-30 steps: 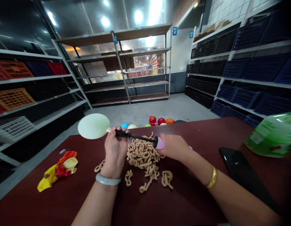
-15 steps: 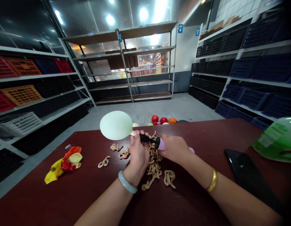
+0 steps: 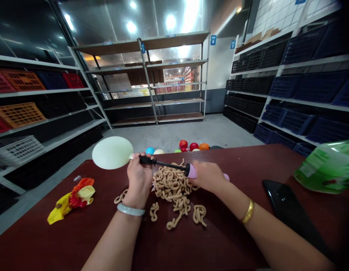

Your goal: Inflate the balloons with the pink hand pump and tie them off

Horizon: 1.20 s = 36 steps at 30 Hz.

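My left hand (image 3: 140, 175) is closed round the black end of a hand pump, pinching the neck of a pale green balloon (image 3: 112, 152) against its nozzle. The balloon is partly inflated and hangs off to the left. My right hand (image 3: 207, 175) grips the lilac body of the balloon pump (image 3: 193, 171). Between the hands the pump's thin black rod is drawn out. Beneath it lies a heap of tan, curly, snack-like pieces (image 3: 173, 182) on the dark red table (image 3: 219, 241).
Uninflated balloons (image 3: 71, 201) in yellow, red and orange lie at the left. A black phone (image 3: 290, 210) and a green pouch (image 3: 327, 167) are at the right. Inflated balloons (image 3: 194, 146) show beyond the far edge. Shelves with crates (image 3: 20, 114) stand around.
My left hand has moved left with the balloon and the pump's black end, so more of the rod shows. My right hand keeps its grip and has barely moved.
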Each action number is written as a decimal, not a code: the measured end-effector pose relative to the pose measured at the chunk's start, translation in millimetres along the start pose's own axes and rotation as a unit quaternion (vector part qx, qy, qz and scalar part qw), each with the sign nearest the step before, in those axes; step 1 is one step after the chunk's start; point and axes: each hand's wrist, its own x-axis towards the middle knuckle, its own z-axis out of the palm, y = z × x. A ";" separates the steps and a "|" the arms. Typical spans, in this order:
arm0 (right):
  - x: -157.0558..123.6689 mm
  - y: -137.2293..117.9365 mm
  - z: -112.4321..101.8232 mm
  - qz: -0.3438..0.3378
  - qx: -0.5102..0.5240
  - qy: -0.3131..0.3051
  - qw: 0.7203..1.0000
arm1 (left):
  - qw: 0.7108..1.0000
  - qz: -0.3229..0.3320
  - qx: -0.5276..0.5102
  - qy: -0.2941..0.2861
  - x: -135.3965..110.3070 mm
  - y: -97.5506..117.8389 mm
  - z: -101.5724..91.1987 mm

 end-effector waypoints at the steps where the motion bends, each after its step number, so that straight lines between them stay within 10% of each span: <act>1: 0.5 2.4 0.0 0.002 -0.004 -0.003 1.000 | 1.000 0.004 0.000 0.004 4.1 3.0 -2.1; 18: -12.4 -24.0 -6.8 0.014 0.029 -0.010 0.999 | 0.996 -0.051 -0.006 -0.071 -75.8 -58.4 21.6; 30: -4.6 -10.0 -5.0 0.001 0.034 -0.031 0.999 | 0.999 -0.010 -0.042 -0.012 -4.1 -0.7 -1.3; 36: -6.3 -7.3 -5.1 0.007 0.038 -0.036 0.999 | 0.997 -0.034 -0.054 -0.038 -27.4 -29.0 3.5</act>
